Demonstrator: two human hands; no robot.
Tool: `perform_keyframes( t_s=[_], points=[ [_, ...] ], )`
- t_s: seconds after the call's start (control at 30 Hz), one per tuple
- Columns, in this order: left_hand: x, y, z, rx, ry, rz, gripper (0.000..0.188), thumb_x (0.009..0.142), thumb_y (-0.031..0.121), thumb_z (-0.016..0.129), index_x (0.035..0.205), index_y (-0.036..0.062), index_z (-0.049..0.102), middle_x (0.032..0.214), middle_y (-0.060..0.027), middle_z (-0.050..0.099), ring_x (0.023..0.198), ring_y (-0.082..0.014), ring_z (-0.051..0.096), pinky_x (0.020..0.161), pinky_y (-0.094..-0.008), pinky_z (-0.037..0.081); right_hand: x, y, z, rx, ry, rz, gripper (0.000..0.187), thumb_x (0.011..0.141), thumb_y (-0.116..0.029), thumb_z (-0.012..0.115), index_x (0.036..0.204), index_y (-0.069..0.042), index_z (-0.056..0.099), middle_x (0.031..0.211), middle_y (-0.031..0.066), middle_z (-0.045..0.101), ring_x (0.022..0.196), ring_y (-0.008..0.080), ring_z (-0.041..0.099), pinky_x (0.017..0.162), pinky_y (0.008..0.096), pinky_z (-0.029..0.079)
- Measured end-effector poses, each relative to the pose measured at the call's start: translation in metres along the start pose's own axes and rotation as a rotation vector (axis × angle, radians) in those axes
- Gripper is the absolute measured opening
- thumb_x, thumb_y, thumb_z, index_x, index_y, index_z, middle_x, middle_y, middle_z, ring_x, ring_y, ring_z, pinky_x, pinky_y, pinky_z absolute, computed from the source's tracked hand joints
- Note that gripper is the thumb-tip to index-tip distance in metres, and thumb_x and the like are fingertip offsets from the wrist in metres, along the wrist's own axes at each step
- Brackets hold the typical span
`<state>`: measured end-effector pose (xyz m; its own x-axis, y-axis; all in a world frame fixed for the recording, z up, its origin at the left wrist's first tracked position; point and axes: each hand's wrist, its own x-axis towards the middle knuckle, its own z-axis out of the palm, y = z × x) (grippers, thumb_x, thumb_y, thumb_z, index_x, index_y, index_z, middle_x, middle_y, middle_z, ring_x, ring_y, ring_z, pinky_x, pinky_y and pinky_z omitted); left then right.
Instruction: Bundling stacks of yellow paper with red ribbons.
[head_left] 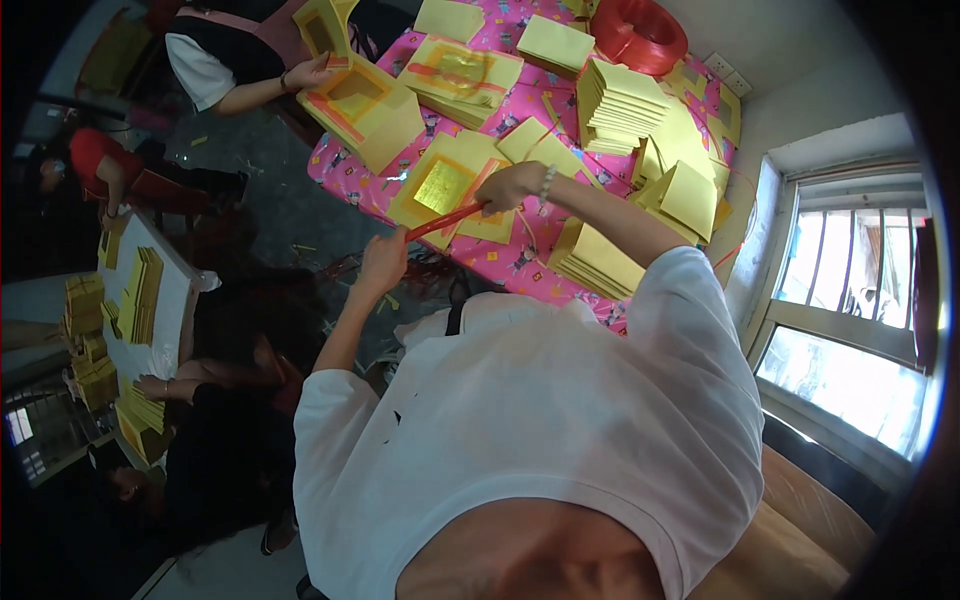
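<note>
A red plastic strip (443,222) runs taut between my two hands over the near edge of the pink-covered table. My left hand (384,262) is closed on its lower end, just off the table edge. With a beaded bracelet at the wrist, my right hand (513,187) grips the other end. Under and behind the strip lie yellow paper sheets with a gold foil square (440,188) framed in orange. Part of this paper is hidden by my right hand. Beside it lies a small stack of plain yellow paper (540,143).
A roll of red plastic twine (640,35) sits at the table's far right, near several yellow paper stacks (620,105). Across the table's left corner, a person's hand (308,72) holds foil paper. Other people work at a white table (172,290). A barred window (850,270) is at right.
</note>
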<state>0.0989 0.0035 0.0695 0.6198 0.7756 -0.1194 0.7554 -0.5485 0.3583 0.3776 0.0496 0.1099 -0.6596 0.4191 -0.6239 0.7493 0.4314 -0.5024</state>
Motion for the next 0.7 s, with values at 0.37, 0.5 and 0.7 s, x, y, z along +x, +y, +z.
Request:
perform_keyframes(
  t_s=[0.37,0.5,0.7],
  points=[
    [0.03,0.01,-0.01,0.004,0.075,0.27,0.051,0.076,0.031,0.059,0.114,0.0015,0.042,0.094,-0.0186,0.057,0.092,-0.0331,0.053,0.087,-0.0422,0.033,-0.005,-0.025,-0.019,-0.104,-0.088,0.191,0.039,0.087,-0.03,0.04,0.084,0.003,0.058,0.075,0.0127,0.059,0.067,0.0248,0.058,0.062,0.0366,0.045],
    [0.065,0.068,-0.033,-0.24,-0.01,0.266,0.051,0.077,0.032,0.058,0.112,-0.0029,0.041,0.09,-0.0195,0.058,0.09,-0.0348,0.054,0.082,-0.0433,0.037,-0.008,-0.043,-0.031,-0.189,-0.067,0.199,0.038,0.087,-0.031,0.04,0.091,0.003,0.057,0.075,0.0124,0.06,0.065,0.0248,0.059,0.061,0.0368,0.046],
    [0.079,0.056,-0.014,-0.369,0.159,0.073,0.026,0.085,0.019,0.046,0.106,0.0031,0.046,0.072,-0.0211,0.057,0.067,-0.0363,0.056,0.058,-0.0423,0.043,-0.043,-0.013,-0.04,-0.017,0.384,0.033,0.036,0.082,-0.032,0.051,0.104,-0.004,0.053,0.084,0.0153,0.061,0.081,0.026,0.058,0.07,0.0358,0.044]
  ],
)
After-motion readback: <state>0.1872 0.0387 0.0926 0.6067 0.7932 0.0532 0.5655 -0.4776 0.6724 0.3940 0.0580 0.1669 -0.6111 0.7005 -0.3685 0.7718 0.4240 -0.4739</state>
